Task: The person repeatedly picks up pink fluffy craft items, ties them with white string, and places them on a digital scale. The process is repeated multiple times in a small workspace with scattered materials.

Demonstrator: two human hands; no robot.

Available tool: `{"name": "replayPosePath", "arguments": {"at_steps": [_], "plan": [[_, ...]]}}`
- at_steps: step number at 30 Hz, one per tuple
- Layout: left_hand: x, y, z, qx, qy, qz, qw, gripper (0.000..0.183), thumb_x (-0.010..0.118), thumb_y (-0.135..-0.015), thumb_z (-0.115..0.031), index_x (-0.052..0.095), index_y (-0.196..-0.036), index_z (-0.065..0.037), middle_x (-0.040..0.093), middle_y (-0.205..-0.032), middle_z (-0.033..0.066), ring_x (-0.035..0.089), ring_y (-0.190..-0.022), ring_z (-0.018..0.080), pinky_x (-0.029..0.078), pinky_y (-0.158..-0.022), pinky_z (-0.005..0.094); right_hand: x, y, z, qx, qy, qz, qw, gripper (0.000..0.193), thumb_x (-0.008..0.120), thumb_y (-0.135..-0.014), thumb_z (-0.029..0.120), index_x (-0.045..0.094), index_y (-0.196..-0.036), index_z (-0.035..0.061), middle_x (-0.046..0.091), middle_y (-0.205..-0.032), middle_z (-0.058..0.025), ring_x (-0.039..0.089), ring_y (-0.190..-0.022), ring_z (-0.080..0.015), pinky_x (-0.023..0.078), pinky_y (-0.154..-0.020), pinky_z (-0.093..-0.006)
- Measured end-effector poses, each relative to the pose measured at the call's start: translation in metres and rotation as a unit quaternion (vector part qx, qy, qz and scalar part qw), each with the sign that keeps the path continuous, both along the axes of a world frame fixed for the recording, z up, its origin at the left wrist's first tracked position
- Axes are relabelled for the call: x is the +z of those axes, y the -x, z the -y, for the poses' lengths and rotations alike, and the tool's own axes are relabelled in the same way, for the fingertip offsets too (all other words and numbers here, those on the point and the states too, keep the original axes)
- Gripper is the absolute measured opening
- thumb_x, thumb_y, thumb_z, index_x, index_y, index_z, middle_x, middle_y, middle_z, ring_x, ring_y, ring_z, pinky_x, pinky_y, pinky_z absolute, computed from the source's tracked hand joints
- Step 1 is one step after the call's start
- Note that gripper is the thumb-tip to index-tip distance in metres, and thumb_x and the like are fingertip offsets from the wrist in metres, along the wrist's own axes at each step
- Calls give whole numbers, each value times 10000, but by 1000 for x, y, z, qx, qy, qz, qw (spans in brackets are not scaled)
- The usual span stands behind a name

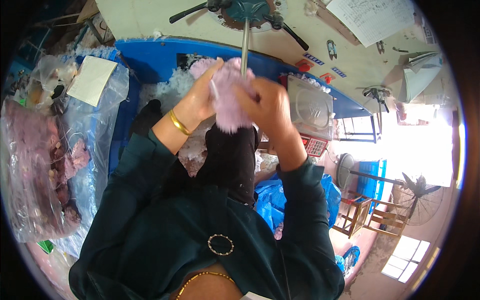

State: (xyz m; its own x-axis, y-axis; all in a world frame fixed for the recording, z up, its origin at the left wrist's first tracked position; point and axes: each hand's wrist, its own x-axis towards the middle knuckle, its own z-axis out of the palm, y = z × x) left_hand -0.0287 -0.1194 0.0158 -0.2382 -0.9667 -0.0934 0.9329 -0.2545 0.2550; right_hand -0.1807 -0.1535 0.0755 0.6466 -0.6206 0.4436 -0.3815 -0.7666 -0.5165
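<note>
A fluffy pink plush piece [230, 97], perhaps a toy's skin, is between my two hands at the lower end of a thin metal tube [245, 47]. My left hand [202, 95], with a gold bangle on its wrist, is closed round the plush's left side. From the right, my right hand [267, 102] grips the plush, its fingers partly smeared by motion. The tube's tip is hidden behind the plush and my right hand. The tube comes down from a dark green machine head [245, 11] with black handles.
White stuffing fluff [175, 85] lies in the blue trough [150, 52] below. Clear bags of pink plush pieces [35, 170] stand at left, with a paper pad [92, 80] nearby. A scale [316, 146], a clear plastic box [310, 107] and blue bags [270, 200] are at right.
</note>
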Motion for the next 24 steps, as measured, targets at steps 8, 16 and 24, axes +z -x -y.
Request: {"name": "replayPosePath", "arguments": {"at_steps": [8,16,24], "plan": [[6,21,-21,234,41,535,811,302,646,-873,-272,532,-1008,-27,583,-875,47,579,-770,99,488,-628,249,-30,-53,103,-103,128,61,985,215,632,-705,233,576,-643,34,518,-603,-185,523,-564,-373,432,-507,-397],[-7,24,-46,274,150,830,462,404,729,-775,-186,546,-1060,34,646,-822,46,618,-756,152,498,-677,309,-21,-28,45,-58,76,53,994,208,625,-725,143,517,-606,10,460,-553,-173,412,-459,-310,368,-457,-370],[-5,-14,3,98,19,240,966,326,576,-933,-234,563,-1126,29,642,-1015,83,642,-894,179,538,-854,357,-8,-63,83,-142,-10,-23,990,273,625,-704,305,608,-631,42,605,-684,-189,593,-667,-390,471,-574,-450]]}}
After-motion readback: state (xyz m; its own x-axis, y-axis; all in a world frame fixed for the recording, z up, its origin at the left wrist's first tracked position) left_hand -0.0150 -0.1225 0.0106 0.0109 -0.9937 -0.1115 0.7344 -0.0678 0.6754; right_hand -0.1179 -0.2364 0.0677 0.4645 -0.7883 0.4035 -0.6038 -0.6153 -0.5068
